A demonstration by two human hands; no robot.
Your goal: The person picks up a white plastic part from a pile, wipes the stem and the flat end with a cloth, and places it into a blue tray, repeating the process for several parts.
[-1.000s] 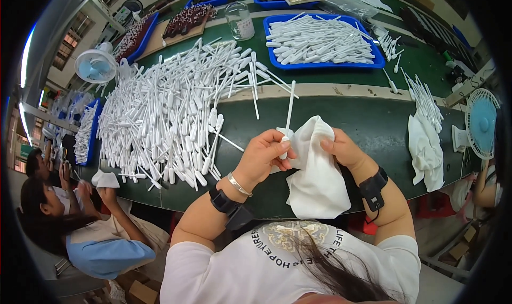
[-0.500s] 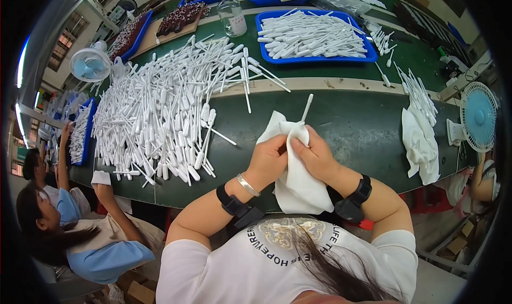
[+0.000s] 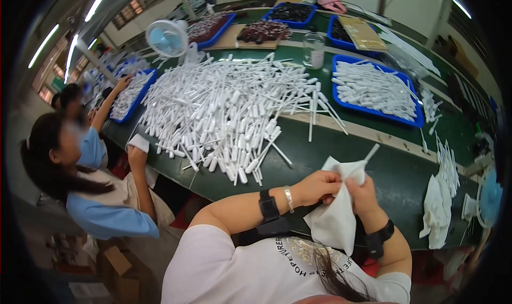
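Observation:
A white cloth (image 3: 333, 227) hangs between my hands above the near table edge. My left hand (image 3: 320, 187) is closed, pinching a fold of it. My right hand (image 3: 364, 195) is closed around the cloth and a white plastic stick (image 3: 373, 152) wrapped in it. Only the stick's thin stem pokes out at the top; its other end is hidden. Left of my hands lies a large heap of white plastic sticks (image 3: 224, 112), each with a thick rounded end and thin stem, like droppers.
A blue tray (image 3: 418, 115) of similar sticks stands beyond my hands, near a glass bottle (image 3: 313, 51). At right are another white cloth (image 3: 437, 211), loose sticks (image 3: 447, 165) and a fan (image 3: 488, 197). A co-worker's hand (image 3: 137, 157) holds a white cloth at left.
The view has swung to the left, so the heap, tray and my hands appear farther right. Both hands keep their grip on the cloth, and the stick's stem still shows.

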